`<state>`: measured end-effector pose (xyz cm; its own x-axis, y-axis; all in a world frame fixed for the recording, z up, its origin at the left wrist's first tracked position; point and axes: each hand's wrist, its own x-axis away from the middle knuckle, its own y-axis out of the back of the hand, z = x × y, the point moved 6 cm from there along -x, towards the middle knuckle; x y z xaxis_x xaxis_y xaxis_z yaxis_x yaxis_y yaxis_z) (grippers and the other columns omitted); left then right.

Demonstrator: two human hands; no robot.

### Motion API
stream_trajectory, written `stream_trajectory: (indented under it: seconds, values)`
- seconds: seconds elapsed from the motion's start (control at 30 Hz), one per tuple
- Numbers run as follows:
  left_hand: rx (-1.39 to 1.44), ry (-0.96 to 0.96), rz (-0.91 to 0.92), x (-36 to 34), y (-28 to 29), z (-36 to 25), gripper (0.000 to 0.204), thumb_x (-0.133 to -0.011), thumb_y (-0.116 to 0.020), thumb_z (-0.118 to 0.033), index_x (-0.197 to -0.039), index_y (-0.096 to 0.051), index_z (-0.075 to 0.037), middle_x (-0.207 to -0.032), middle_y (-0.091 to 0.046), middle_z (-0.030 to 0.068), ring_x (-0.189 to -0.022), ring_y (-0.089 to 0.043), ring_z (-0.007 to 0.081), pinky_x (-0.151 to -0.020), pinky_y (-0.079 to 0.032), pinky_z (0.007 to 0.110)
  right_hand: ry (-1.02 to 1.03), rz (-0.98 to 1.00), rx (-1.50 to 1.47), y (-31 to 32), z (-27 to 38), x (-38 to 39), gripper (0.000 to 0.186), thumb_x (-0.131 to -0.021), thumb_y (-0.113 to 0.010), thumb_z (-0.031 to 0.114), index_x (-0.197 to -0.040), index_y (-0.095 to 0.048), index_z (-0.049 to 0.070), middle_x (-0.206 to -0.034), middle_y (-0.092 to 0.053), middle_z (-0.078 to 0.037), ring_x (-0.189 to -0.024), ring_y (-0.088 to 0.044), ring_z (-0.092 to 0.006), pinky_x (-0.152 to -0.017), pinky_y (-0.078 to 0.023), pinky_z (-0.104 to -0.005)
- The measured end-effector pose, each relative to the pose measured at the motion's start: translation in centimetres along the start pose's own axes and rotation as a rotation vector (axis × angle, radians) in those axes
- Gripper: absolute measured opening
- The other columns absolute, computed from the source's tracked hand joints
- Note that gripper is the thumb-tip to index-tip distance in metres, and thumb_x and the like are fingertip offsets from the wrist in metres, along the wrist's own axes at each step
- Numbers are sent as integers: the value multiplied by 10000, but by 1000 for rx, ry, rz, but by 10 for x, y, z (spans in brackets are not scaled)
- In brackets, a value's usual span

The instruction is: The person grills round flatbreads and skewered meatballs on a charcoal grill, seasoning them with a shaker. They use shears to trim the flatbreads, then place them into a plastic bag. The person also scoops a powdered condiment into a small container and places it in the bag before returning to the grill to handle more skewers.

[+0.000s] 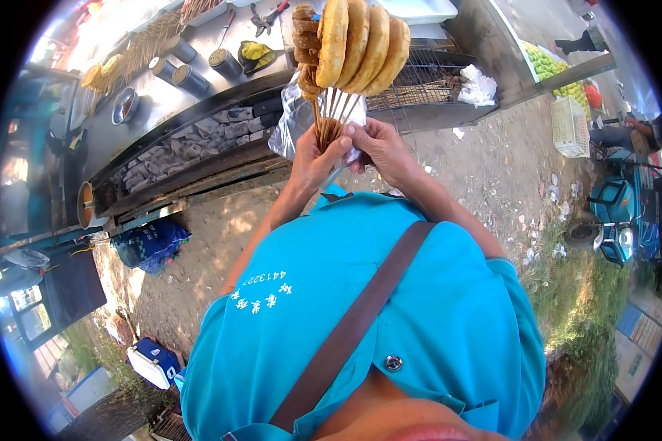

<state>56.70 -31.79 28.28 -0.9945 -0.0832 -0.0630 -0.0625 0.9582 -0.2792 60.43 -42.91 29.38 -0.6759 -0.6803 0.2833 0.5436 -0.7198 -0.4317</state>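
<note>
My left hand (316, 154) is closed round the lower ends of several wooden skewers (335, 106). They stand up in a fan from the fist. Thick, round, golden-brown bread discs (357, 48) sit on some of them. Darker browned chunks (306, 40) are threaded on others at the left. Beside it my right hand (382, 151) pinches a clear plastic bag (287, 128), its thumb close to the skewers. The bag hangs around and behind the sticks, and the fingers partly hide its edge.
Beyond my hands runs a long charcoal trough (191, 143) with grey coals. A wire grill (423, 84) with thin sticks lies to its right. Metal canisters (191, 79) and a small bowl (125, 105) stand on the counter. A white crate (570, 126) and blue vehicle (614, 209) are at right.
</note>
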Motion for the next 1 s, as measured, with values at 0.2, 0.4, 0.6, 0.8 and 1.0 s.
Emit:
stream_trajectory:
  seconds: [0.2, 0.4, 0.6, 0.8, 1.0]
  values:
    - [-26, 135, 1, -2, 5, -6, 174, -875, -608, -189, -882, -544, -27, -602, -472, -41, -462, -389, 17, -398, -288, 191, 89, -117, 325, 27, -1, 0, 289, -871, -599, 294, -777, -562, 24, -629, -587, -32, -520, -568, -84, -457, -437, -202]
    - [354, 84, -97, -4, 19, -21, 124, -906, -545, -152, -944, -507, -40, -634, -510, 26, -374, -296, 29, -322, -214, 189, 160, -449, 577, 133, -10, 17, 202, -826, -614, 174, -699, -565, 24, -619, -603, -39, -517, -574, -81, -463, -432, -215]
    - [413, 114, -28, -5, 30, -15, 131, -907, -546, -178, -945, -514, -57, -636, -493, 10, -376, -293, 27, -330, -204, 187, 16, -551, 907, 199, -35, 40, 236, -780, -656, 209, -906, -592, 20, -817, -640, -105, -683, -623, -159, -600, -479, -282]
    - [382, 207, 27, -4, -4, -14, 156, -901, -558, -205, -912, -485, -68, -635, -489, 13, -405, -299, 26, -335, -193, 181, 599, -212, 1138, 55, 15, 24, 620, -740, -690, 182, -1287, -424, 64, -1195, -533, -129, -1074, -530, -245, -913, -417, -365]
    - [383, 293, 14, 3, -4, -12, 151, -895, -566, -222, -914, -497, -89, -637, -476, -12, -396, -286, 15, -331, -185, 174, 504, -5, 727, 34, -29, -39, 388, -752, -669, 178, -1106, -570, 53, -1061, -574, -101, -1032, -551, -237, -865, -439, -347]
